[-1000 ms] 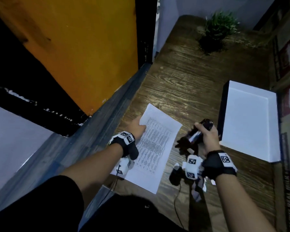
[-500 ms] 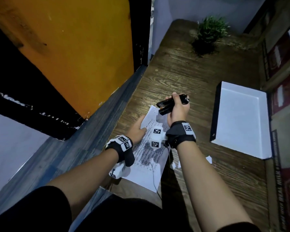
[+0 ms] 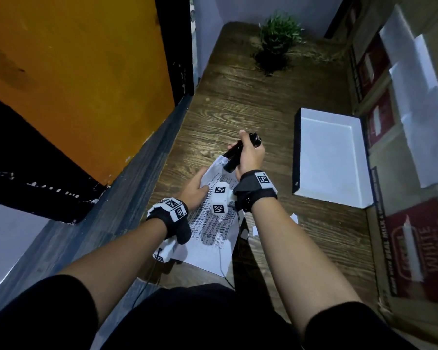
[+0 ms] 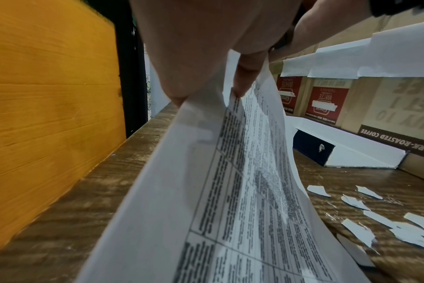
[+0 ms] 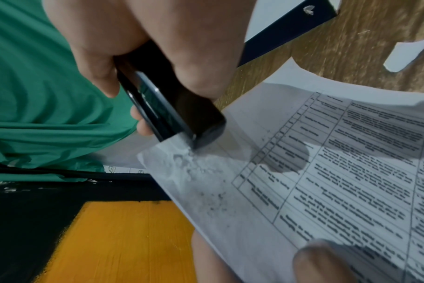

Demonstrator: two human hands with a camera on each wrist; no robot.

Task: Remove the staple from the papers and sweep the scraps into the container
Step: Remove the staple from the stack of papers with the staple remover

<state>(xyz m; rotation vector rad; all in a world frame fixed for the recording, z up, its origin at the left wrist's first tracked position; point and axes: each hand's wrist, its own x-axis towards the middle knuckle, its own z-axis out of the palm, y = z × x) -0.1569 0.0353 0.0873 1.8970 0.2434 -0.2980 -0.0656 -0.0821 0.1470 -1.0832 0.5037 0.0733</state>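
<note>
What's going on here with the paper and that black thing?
A person is working a staple out of some printed papers on a wooden table. Their left hand holds the sheets, lifted near the top, while the right hand grips a black stapler with its end against the top corner. Torn paper scraps lie on the table, not yet swept into the white container.

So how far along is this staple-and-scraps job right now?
Nothing looks finished yet. In hand: the left hand holds the papers while the right hand presses a black stapler at their corner; the staple itself isn't visible. Left: the torn scraps lie on the table, and the white container looks empty.
</note>
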